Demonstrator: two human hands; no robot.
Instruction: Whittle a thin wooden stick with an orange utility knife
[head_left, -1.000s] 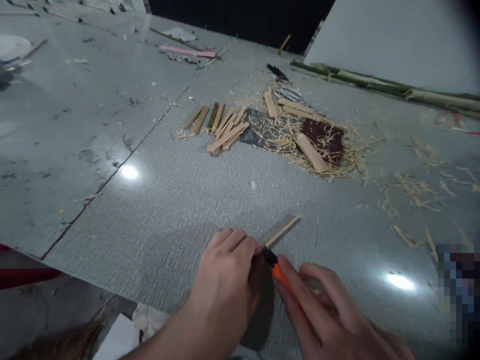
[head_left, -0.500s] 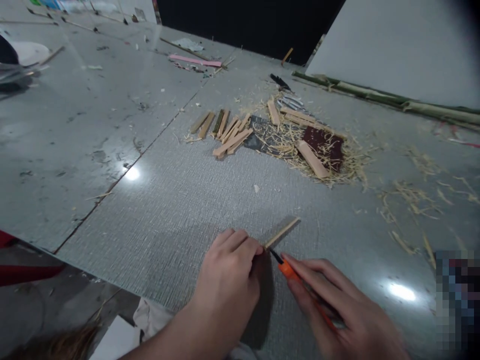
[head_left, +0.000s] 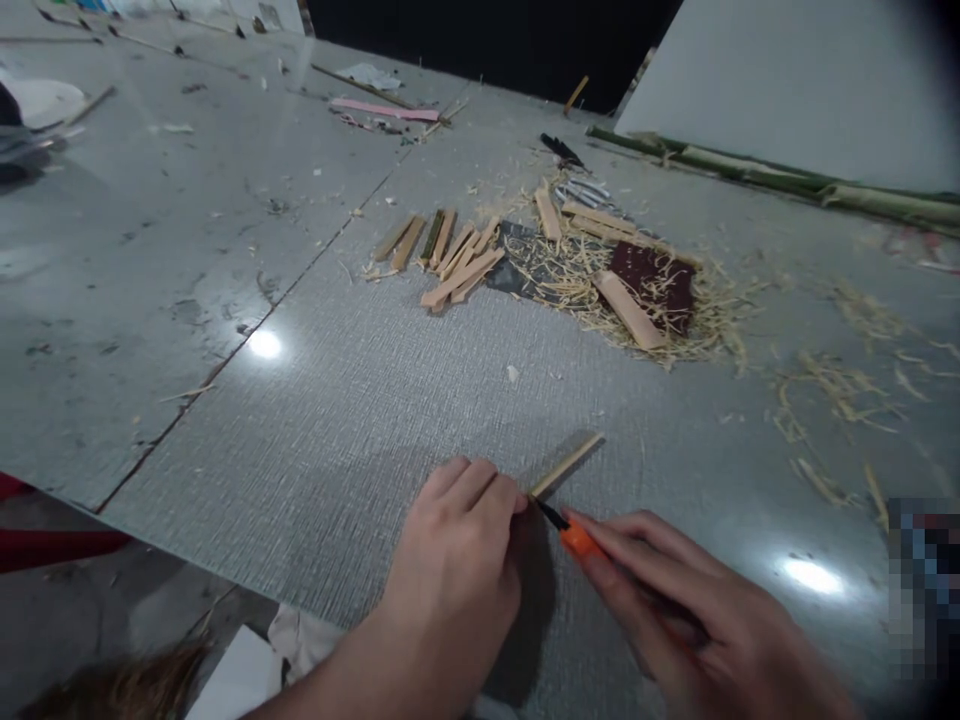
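Note:
My left hand (head_left: 465,545) is closed around the near end of a thin bamboo strip (head_left: 568,465), whose far end sticks out to the upper right just above the table. In my right hand (head_left: 675,600) is an orange utility knife (head_left: 579,538), its handle mostly hidden by my fingers. The knife's dark blade points up and left, with its tip at the strip beside my left fingertips. Whether the tip touches the strip, I cannot tell.
Several short bamboo pieces (head_left: 461,262) lie ahead on the grey table (head_left: 360,380). Thin shavings (head_left: 562,265) cover a dark red sheet (head_left: 656,280) to their right. Green bamboo poles (head_left: 757,175) lie at the back right, and a pink strip (head_left: 386,110) farther back.
My right hand and the knife have shifted slightly to the right and down. My left hand keeps its hold on the bamboo strip. The view has moved a little.

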